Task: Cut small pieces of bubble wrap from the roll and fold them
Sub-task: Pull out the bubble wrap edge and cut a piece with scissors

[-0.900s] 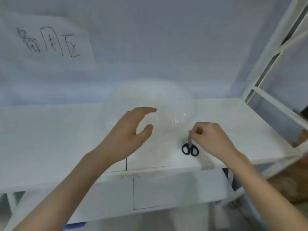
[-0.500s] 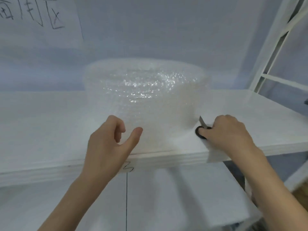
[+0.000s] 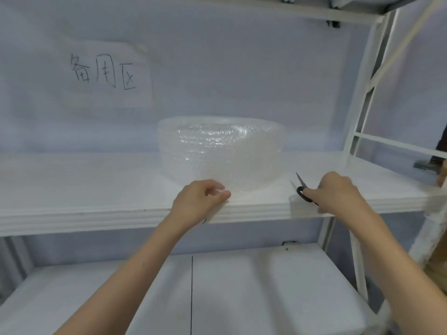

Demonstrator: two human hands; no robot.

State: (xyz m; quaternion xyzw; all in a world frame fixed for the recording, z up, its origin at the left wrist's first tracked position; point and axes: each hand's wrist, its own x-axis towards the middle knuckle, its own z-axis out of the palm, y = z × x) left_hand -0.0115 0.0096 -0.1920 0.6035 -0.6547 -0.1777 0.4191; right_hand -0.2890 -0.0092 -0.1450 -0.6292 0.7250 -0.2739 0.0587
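A wide roll of clear bubble wrap [image 3: 221,151] stands on the white shelf [image 3: 96,189], near its front edge. My left hand [image 3: 200,199] pinches the loose lower edge of the wrap at the front of the roll, thumb against fingers. To the right of the roll, my right hand [image 3: 336,192] grips the black handles of a small pair of scissors [image 3: 302,189]. Their blades point up and away, slightly apart, just above the shelf.
A paper sign with handwritten characters [image 3: 104,71] hangs on the wall behind. White metal rack posts [image 3: 360,112] rise at the right. A lower white shelf [image 3: 242,286] lies beneath the front edge. Part of another person shows at the far right edge [image 3: 442,175].
My left hand has closed from open fingers onto the edge of the wrap. My right hand has taken the scissors by the handles and lifted them. The view has pulled back and down.
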